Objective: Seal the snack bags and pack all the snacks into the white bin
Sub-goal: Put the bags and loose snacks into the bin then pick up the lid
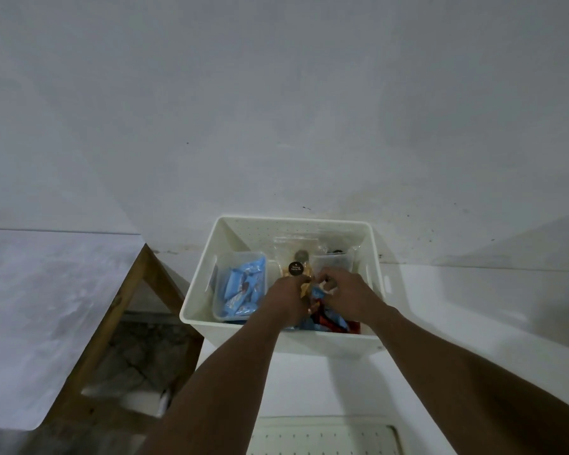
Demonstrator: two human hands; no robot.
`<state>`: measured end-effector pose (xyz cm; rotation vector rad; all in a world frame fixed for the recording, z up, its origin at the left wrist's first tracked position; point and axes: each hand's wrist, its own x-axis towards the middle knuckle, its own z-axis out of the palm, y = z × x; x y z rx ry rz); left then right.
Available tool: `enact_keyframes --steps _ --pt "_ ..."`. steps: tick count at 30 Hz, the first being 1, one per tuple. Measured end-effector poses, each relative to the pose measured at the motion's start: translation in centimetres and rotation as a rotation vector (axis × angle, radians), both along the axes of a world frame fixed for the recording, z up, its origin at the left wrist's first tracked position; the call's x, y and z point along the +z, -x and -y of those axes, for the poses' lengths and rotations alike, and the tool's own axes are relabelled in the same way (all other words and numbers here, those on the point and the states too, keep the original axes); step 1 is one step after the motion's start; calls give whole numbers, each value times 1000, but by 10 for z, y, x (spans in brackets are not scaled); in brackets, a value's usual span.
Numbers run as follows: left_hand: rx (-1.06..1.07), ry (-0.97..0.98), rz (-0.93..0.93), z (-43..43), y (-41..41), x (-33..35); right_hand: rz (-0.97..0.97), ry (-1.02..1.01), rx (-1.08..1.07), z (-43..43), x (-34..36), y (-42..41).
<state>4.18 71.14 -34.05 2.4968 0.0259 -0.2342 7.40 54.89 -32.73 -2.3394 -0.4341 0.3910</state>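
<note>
The white bin [197,290] stands on a white table against the wall. Inside it on the left, a clear tub [240,287] holds several blue-wrapped snacks. At the bin's middle a clear snack bag [296,257] with a round black label leans upright. A second clear tub [334,261] sits at the back right. Blue and red snack packets [329,318] lie along the front. My left hand [284,298] and my right hand [345,295] are both inside the bin, fingers pinched together on the snack bag's lower edge; the exact grip is partly hidden.
A white perforated lid [322,436] lies on the table near me. A second white-topped table with a wooden frame [112,310] stands to the left, with a gap of floor between the tables. The wall is directly behind the bin.
</note>
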Motion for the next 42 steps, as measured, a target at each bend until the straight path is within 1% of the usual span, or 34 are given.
enact_keyframes --steps 4,7,12,14,18,24,25,27,29,32,34,36,39,40,42 --pt "7 -6 42 -6 20 12 45 39 -29 3 11 19" --pt "31 -13 79 -6 46 27 72 31 -86 10 27 44" --pt "124 -64 203 6 109 43 161 22 -92 32 41 96" --pt "132 -78 256 14 140 42 147 5 -105 42 38 121" --pt "157 -91 177 33 210 21 69 26 -121 65 15 183" --pt "256 -69 -14 44 330 -50 -77 56 -173 108 -57 290" --pt "277 -91 -43 43 350 -61 -90 60 -188 117 -69 308" --pt "324 -208 -89 40 390 -82 -93 95 -182 132 -91 340" --pt "386 -320 -150 37 425 -100 -48 167 -169 144 -109 367" --pt "505 -332 -253 32 468 -120 -49 286 -227 159 -128 401" --pt "557 -275 -270 29 485 -124 -98 311 -274 162 -132 413" --pt "588 -211 -239 25 488 -124 -155 259 -334 162 -131 416" --pt "758 -109 -231 17 481 -113 -234 222 -426 162 -125 412" --pt "801 -90 -227 14 479 -109 -235 204 -454 163 -123 411" --pt "795 -110 -186 12 475 -101 -177 146 -486 165 -117 408"
